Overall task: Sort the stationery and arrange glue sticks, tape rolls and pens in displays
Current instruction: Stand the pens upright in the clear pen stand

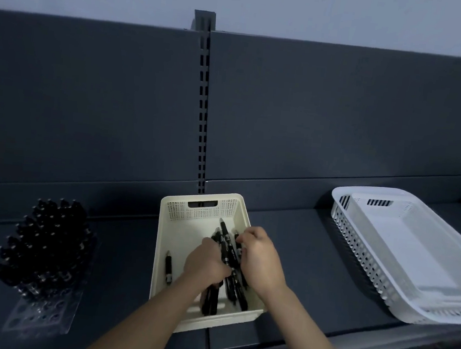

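Left hand grips pens — right hand pinches.

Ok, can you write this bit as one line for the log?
stage: gathering pens | left hand: grips pens in cream basket | right hand: pinches pens | pen display: part filled

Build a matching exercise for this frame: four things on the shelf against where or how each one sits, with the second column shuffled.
Things
1. cream basket
2. white baskets
3. clear pen rack
4. lone black pen

Places or states
A. nested one inside the other, at the right of the shelf
B. at the shelf's left, mostly filled with upright black pens
C. centre; left hand and right hand grip a bundle of black pens inside it
D. lying apart by the cream basket's left wall

Pairs: 1-C, 2-A, 3-B, 4-D
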The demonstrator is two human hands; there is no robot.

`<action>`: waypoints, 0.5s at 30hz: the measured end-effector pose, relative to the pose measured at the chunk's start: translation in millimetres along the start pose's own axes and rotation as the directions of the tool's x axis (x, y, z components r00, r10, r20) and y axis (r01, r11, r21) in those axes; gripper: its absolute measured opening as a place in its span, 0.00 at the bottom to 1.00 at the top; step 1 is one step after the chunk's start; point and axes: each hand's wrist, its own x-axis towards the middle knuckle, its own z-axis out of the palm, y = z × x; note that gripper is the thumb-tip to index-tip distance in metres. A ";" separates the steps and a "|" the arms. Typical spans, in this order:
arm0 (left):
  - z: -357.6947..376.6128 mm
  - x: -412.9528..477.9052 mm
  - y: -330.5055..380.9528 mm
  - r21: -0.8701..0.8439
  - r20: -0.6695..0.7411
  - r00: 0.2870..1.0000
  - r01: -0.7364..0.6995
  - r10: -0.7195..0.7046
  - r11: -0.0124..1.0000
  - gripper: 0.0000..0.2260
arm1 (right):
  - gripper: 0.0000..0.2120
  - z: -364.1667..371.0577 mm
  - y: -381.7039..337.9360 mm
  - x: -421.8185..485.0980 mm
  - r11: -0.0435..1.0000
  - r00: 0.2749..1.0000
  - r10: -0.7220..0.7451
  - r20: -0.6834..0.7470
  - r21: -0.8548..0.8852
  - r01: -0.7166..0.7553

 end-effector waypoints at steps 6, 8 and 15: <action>-9.8 -1.2 -9.7 -0.371 0.028 0.999 -0.018 0.031 0.929 0.11 | 0.17 -0.2 -2.0 -0.7 1.000 1.000 -0.001 0.007 -0.007 0.001; -19.2 -2.2 -11.2 -0.442 -0.020 0.999 -0.038 0.033 0.896 0.11 | 0.18 -0.7 -2.1 -1.0 1.000 1.000 -0.002 0.007 -0.015 0.002; -69.3 -20.1 -31.8 -0.663 -0.146 0.987 -0.152 0.071 0.733 0.10 | 0.13 -6.1 -11.6 -7.1 0.993 0.997 -0.055 -0.049 -0.111 0.049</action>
